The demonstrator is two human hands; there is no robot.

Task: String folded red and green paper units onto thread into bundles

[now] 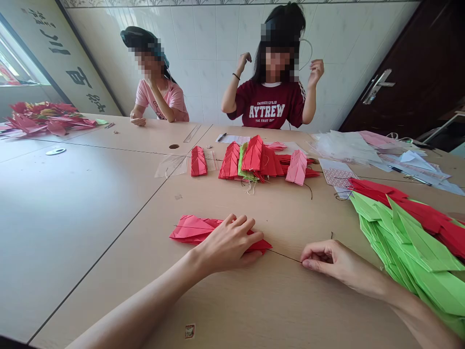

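A red-pink folded paper strip [192, 230] lies flat on the table in front of me. Over its right half curls my left hand [228, 242], gripping it and hiding part of it. From the strip's pointed right end a thin dark thread [283, 254] runs straight to my right hand [323, 259], whose thumb and forefinger pinch it. Close to my right forearm is a pile of green folded paper pieces [410, 242], with red folded paper pieces [395, 194] behind it.
Finished-looking red, green and pink folded bundles [254, 157] stand mid-table. Plastic bags [341, 145] and printed papers [337, 174] lie to the right. A red paper heap [51, 118] is far left. Two people sit across, one in a pink shirt [174, 99], one in maroon [250, 94].
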